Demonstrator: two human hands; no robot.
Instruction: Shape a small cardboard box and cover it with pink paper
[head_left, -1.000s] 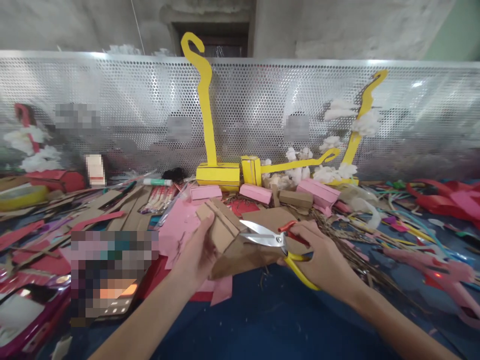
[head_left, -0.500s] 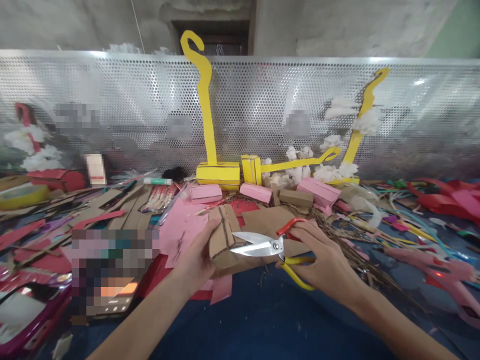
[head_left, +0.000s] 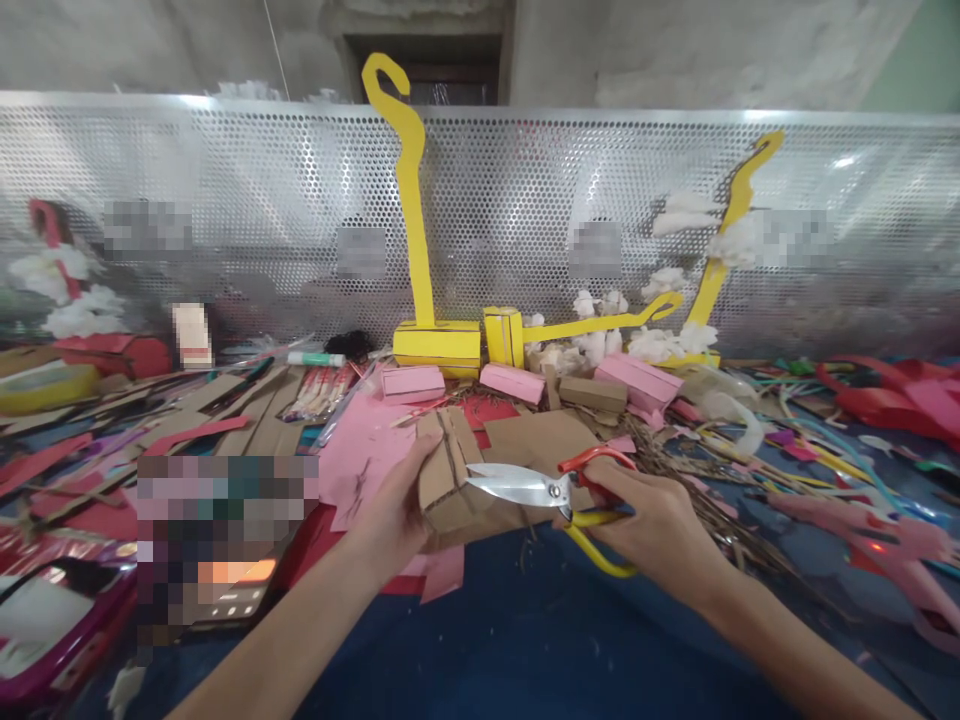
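Note:
My left hand (head_left: 397,510) grips a small brown cardboard box (head_left: 441,485) by its left side, its fingers partly hidden behind it. A dark seam runs over the box's top and front. My right hand (head_left: 656,515) is closed around the handles of a pair of scissors (head_left: 521,486), one handle red and the other yellow. Their silver blades lie together, pointing left, with the tips at the box's right edge. Whether the tips touch the cardboard, I cannot tell. Behind the blades lies a flat brown cardboard sheet (head_left: 544,440).
Yellow hook-shaped paper pieces on bases (head_left: 436,347) stand along a perforated metal panel (head_left: 510,200). Small pink boxes (head_left: 412,384) lie before them. To the right is a pink glue gun (head_left: 870,540); to the left, a phone (head_left: 236,600) and cardboard strips (head_left: 259,420).
The scissor blades have come together from a parted position, and the red and yellow handles have drawn closer. My left hand and the box have hardly moved.

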